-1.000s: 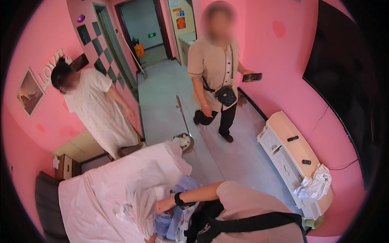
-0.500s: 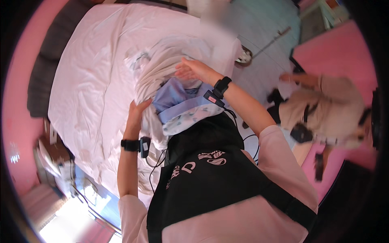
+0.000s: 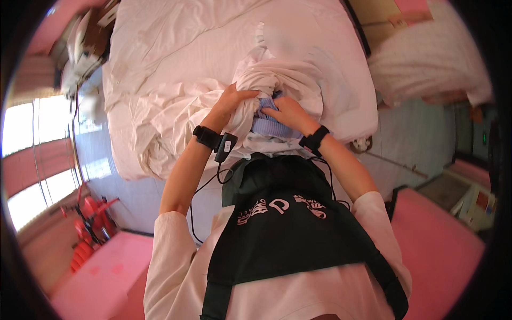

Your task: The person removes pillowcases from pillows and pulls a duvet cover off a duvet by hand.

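A bunched white cloth (image 3: 277, 74) lies at the near side of the bed, its folds heaped around a piece of blue fabric (image 3: 272, 127). My left hand (image 3: 233, 104) is closed on the white cloth at the left edge of the blue piece, its thumb pointing right. Close by, my right hand (image 3: 290, 114) has its fingers curled into the blue fabric's folds; the fingertips are partly hidden. White fabric with a pale leaf-like print (image 3: 266, 145) shows below the blue, against my dark apron (image 3: 288, 224). Both wrists wear black bands.
The bed (image 3: 170, 42) has a wrinkled white sheet. A pale, draped shape (image 3: 426, 58) stands beyond its right edge. A mop-like pole (image 3: 397, 162) lies on the tiled floor. Pink panels (image 3: 432, 240) flank me, and a red item with black parts (image 3: 93, 221) stands lower left.
My view has turned to the right. My right hand, open above the cloth before, is down in the blue fabric. My left hand is nearer to it. The person on the right has left the view.
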A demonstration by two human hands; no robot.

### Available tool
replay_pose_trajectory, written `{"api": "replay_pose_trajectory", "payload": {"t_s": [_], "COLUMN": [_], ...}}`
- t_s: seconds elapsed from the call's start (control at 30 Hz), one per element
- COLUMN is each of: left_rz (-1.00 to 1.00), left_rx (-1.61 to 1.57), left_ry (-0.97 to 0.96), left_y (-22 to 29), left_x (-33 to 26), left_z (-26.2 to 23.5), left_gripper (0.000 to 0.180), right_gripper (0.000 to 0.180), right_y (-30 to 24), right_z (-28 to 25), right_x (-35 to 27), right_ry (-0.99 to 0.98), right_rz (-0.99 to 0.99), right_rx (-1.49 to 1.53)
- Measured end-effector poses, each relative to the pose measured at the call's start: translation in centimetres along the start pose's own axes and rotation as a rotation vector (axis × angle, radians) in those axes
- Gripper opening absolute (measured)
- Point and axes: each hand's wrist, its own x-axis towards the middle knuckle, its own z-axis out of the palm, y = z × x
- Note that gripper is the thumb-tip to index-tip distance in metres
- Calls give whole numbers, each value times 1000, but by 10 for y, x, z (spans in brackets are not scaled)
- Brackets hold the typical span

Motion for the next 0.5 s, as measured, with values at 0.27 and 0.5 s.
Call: {"api": "replay_pose_trajectory", "payload": {"t_s": [0.27,0.5], "left_rz": [235,425], "left_rx": [779,1118], "left_ry": [472,842], "left_y": [-26,53], "left_x": [15,13], "left_z": [-37,-77], "left_gripper": [38,36], "right_gripper": [41,35], "right_y": [30,18], "right_z": [-49,-129], "right_x": [-38,-82], "right_ry": [-12,-11], "right_rz": [-194,-177], "right_rx": [-46,-22]}}
